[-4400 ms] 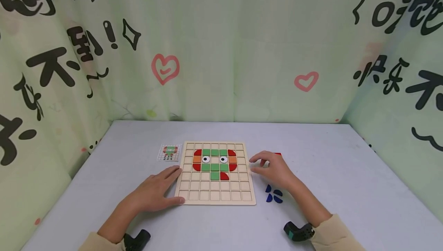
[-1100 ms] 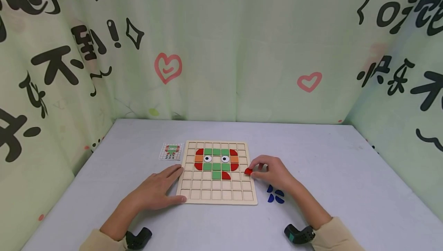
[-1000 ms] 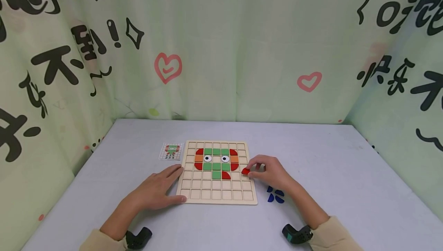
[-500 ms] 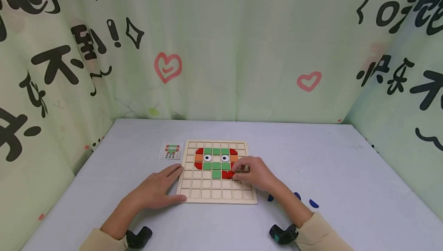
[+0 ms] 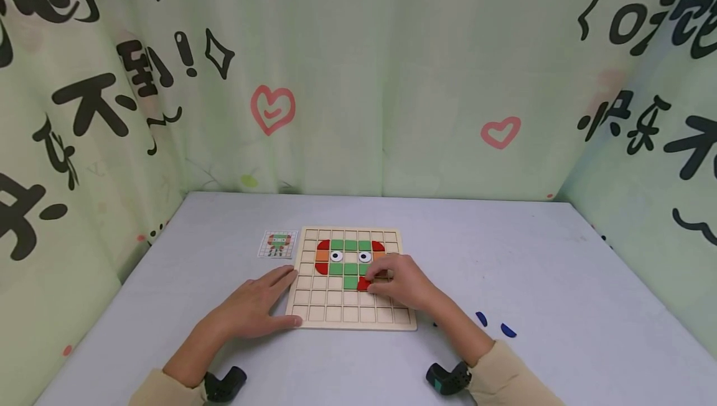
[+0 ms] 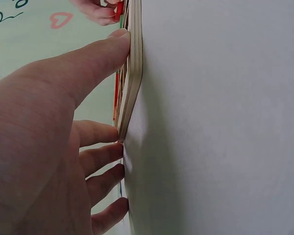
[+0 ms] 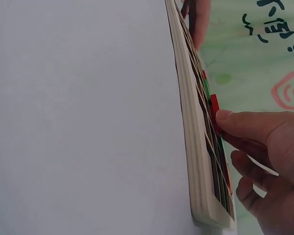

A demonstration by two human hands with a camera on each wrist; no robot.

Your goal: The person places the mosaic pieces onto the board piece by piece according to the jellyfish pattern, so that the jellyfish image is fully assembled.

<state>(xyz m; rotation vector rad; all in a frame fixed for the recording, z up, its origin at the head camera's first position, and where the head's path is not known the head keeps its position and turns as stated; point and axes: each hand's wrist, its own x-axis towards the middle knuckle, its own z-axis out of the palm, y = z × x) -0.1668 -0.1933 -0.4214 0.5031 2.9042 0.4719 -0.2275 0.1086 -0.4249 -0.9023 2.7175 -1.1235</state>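
Observation:
A square wooden grid board (image 5: 315,314) lies on the table, with green squares (image 5: 350,269), red and orange pieces and two eye tiles (image 5: 336,256) set in its cells. My right hand (image 5: 406,281) reaches over the board's right half. Its thumb and finger pinch a red piece (image 5: 363,284) just beside the lower green square; in the right wrist view that red piece (image 7: 215,107) stands up above the board's surface. My left hand (image 5: 252,306) lies along the board's left side, thumb at the near corner and fingertips on the edge. My right hand covers some pieces on the right.
Left of the board is a small picture card (image 5: 277,244) printed with a figure on a grid. Dark blue pieces (image 5: 508,330) lie on the white table (image 5: 538,256) beside my right forearm, which hides part of that spot. Printed curtains (image 5: 381,82) surround the table.
My right hand has carried the red piece leftward from the board's right edge to the lower green square. Two blue pieces have shifted right. My left hand stays in place.

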